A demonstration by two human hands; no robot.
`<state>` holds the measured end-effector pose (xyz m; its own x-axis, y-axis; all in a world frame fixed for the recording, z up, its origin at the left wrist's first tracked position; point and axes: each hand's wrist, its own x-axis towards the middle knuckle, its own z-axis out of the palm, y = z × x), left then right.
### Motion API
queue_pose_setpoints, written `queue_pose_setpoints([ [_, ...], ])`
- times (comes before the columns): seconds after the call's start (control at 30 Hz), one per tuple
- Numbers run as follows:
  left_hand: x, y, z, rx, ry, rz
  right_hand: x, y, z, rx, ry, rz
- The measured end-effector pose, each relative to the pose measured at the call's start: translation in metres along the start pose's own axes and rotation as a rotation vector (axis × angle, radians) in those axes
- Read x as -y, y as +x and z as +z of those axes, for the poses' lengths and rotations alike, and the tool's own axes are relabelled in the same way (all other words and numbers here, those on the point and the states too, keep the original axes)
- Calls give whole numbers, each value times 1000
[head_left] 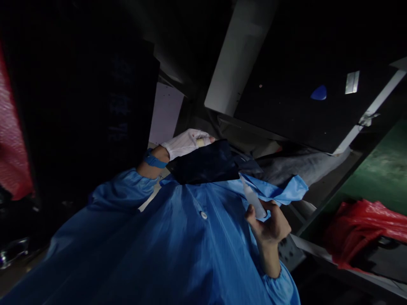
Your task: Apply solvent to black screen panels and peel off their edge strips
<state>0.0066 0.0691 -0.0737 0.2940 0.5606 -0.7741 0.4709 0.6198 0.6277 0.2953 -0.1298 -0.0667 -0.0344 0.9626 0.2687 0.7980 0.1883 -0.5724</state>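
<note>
My left hand [192, 142], in a white glove with a bare fingertip showing, is closed on the far edge of a dark flat piece [206, 163]. That piece lies tilted in front of my blue coat [178, 237], and I cannot tell its exact kind. A blue band [155, 159] circles my left wrist. In my bare right hand [271, 222] is a whitish squeeze bottle [252, 197], gripped near its wide end. Its narrow tip points up toward the dark piece's lower right corner.
A black panel [286, 101] at upper right bears a blue pick-shaped piece [319, 92] and a small silvery piece [352, 82]. Red plastic [365, 228] lies on a green surface [378, 169] at right. A large black panel [95, 84] stands at left.
</note>
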Motion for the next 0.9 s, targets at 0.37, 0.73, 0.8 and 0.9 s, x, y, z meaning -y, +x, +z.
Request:
queue_pose_setpoints([
  [0.37, 2, -2, -2, -128, -9, -81, -1, -8, -1, 10, -19, 26],
  [0.73, 8, -6, -7, -73, -20, -53, 1, -18, -1, -9, -8, 133],
  [0.8, 9, -6, -8, -65, -25, -43, 1, -19, 0, -11, -1, 129],
  [0.9, 10, -6, -9, -72, -27, -42, 2, -25, 1, -44, 1, 130],
])
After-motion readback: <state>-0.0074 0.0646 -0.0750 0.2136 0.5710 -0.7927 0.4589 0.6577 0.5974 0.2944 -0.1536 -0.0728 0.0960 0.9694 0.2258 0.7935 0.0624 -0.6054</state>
